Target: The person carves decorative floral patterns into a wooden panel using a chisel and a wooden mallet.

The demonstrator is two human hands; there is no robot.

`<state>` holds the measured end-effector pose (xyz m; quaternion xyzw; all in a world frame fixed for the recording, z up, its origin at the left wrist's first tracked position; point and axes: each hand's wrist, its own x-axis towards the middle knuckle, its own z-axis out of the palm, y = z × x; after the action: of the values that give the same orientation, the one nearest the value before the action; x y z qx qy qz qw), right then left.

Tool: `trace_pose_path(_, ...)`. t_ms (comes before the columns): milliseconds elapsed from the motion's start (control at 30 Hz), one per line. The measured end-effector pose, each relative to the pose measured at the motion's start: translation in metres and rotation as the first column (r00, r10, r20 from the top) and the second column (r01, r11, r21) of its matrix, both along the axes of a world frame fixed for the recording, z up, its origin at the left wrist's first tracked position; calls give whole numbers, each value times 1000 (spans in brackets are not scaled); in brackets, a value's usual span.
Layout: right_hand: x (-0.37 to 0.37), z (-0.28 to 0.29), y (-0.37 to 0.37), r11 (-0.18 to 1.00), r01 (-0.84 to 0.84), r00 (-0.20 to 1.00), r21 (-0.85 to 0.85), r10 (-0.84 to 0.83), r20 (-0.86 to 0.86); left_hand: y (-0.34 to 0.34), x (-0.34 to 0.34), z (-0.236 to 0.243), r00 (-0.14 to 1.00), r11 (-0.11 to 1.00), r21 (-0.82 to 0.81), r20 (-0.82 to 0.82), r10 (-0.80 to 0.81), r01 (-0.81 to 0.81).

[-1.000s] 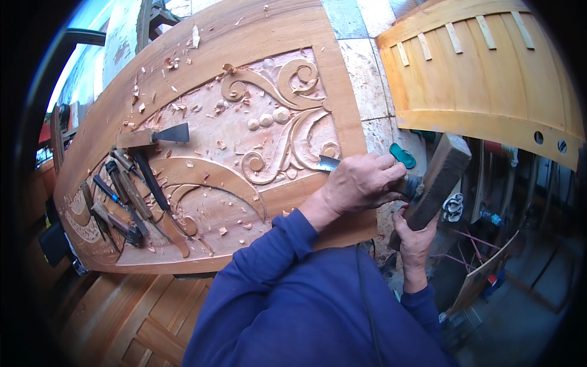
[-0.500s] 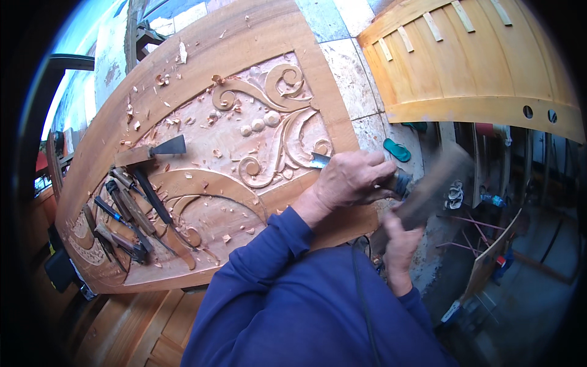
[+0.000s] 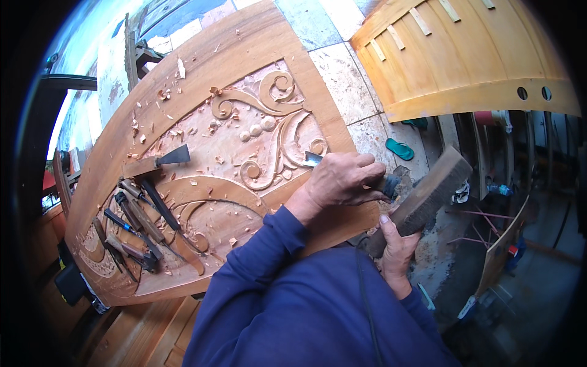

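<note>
My left hand [image 3: 336, 180] is closed on a chisel [image 3: 313, 158], its bright blade resting at a carved scroll near the right end of a wooden panel [image 3: 284, 24] with scrollwork and loose shavings. The chisel's dark handle end [image 3: 389, 186] sticks out to the right of my fist. My right hand [image 3: 398, 248] grips a heavy, dark wooden block [image 3: 435, 186] like a mallet, held tilted just right of the handle end, apart from it as far as I can see. On the panel's left part lie several chisels [image 3: 137, 217] and a wide-bladed tool [image 3: 173, 156].
A yellow slatted wooden panel [image 3: 465, 55] stands at the upper right. A green sandal [image 3: 398, 148] lies on the tiled floor [image 3: 336, 79] beyond the panel's edge. Below right are leaning timbers, pink rods and a board [image 3: 501, 244]. More brown wooden panels [image 3: 140, 336] are at the lower left.
The view has shifted a little over the carved panel. The wooden block in my right hand swung, blurred half a second ago, and is now sharper. My left hand keeps the chisel at the scroll.
</note>
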<state>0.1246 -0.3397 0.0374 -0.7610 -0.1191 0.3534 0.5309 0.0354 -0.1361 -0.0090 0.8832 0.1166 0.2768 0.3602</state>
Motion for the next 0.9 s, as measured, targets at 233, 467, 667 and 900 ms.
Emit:
trace_pose_path(233, -5, 20, 12, 970, -241, 970, -9, 241, 4, -18, -57, 37, 997, 923, 377, 33, 75, -82)
trace_pose_path(467, 40, 4, 92, 857, -505, 814, 100, 434, 387, -82, -112, 47, 967, 992, -11, -221, 123, -129)
trace_pose_path(667, 54, -4, 245, 660, -691, 273, -295, 616, 738, -94, -120, 44, 921, 944, -63, -251, 299, -324)
trace_pose_path(900, 43, -14, 314, 545, -708, -124, -449, 530, 839, -98, -107, 36, 851, 854, -93, -191, 489, -512)
